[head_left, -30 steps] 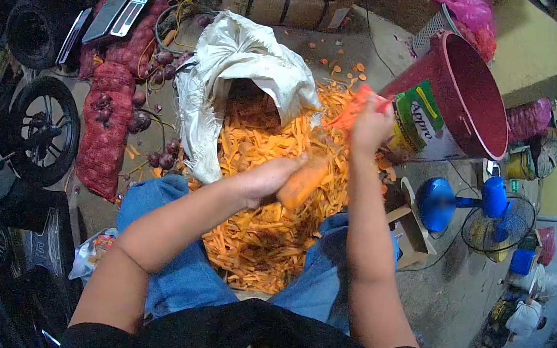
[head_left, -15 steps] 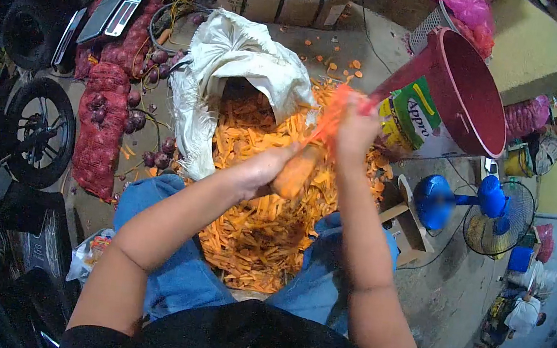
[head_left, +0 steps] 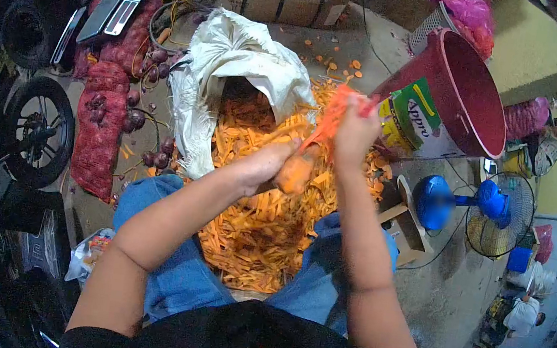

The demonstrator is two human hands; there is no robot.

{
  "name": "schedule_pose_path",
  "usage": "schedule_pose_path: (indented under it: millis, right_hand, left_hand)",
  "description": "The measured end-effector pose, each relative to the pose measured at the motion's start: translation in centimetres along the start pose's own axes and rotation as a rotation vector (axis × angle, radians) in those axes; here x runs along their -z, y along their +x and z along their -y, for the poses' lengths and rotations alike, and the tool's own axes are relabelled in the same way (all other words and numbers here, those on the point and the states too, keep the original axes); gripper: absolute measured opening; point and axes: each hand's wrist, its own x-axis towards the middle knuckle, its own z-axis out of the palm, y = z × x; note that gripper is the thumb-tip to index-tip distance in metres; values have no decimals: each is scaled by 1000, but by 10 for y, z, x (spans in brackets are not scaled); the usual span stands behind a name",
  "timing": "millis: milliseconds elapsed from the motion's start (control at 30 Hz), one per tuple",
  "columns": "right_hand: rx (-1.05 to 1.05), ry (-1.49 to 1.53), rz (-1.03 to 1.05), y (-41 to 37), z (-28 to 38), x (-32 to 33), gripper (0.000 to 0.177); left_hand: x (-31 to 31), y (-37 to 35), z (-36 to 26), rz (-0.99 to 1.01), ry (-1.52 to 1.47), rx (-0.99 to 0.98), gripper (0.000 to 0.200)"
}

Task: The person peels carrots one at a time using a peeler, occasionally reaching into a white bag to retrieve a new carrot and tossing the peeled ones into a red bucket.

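Note:
My left hand (head_left: 267, 164) is closed round a thick orange carrot (head_left: 295, 174) above the pile of peelings. One rounded end of the carrot sticks out toward me. My right hand (head_left: 357, 136) is wrapped around the handle of a red-orange peeler (head_left: 331, 119), smeared by motion, which lies along the carrot's far part. Just where the blade touches cannot be made out. Beneath both hands, orange peel strips (head_left: 250, 239) spread between my knees and run up to the mouth of a white woven sack (head_left: 199, 82), which lies open on its side.
A large dark-red bucket (head_left: 432, 88) tilts at the right, near a blue fan (head_left: 495, 205) and a cardboard box (head_left: 409, 230). Red net bags of onions (head_left: 98, 140), a scale (head_left: 114, 14) and a motorbike wheel (head_left: 39, 133) stand left. Another person (head_left: 520, 315) is far right.
The carrot's near end has turned slightly in my left hand. My right hand and the peeler stay in nearly the same place, with the peeler's red-orange part showing more clearly.

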Motion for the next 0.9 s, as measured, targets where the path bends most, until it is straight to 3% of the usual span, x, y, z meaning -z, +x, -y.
schedule_pose_path:
  millis: [67,133,233,300,333,400,500,567,633,833,900]
  right_hand:
    - [-120,-34,-65,26,-27,15,16]
    - [-239,-64,-134,29,-18,18,15]
    - [-236,28,-80,7,13,12,14]
    - [-298,248,151,-17,34,3,14]
    - [-296,249,151,-24,37,0,14]
    - [8,74,155,-34,39,-2,14]
    - [54,149,62,-14,11,-3,15]
    - [-22,92,-14,13,2,8,15]
    - [-222,-70,-129,28,-5,19,13]
    - [-186,163,-45,9,11,9,16]
    - [-281,188,28,-4,22,6,16]
  left_hand:
    - [-1,-4,1,88,101,145,36]
    - [0,-3,-3,46,70,147,35]
    - [0,1,-10,-23,-31,125,35]
    - [-1,4,-13,-67,-148,102,36]
    - [10,15,-6,21,-38,-3,37]
    - [10,16,0,-9,-19,-1,37]
    - [1,3,-5,-18,102,38,36]
    - [-4,0,-4,11,205,82,35]
    - [-8,-3,-2,22,99,112,33]
    - [15,14,-9,47,-115,103,34]
    - [12,16,-11,49,-231,49,35]
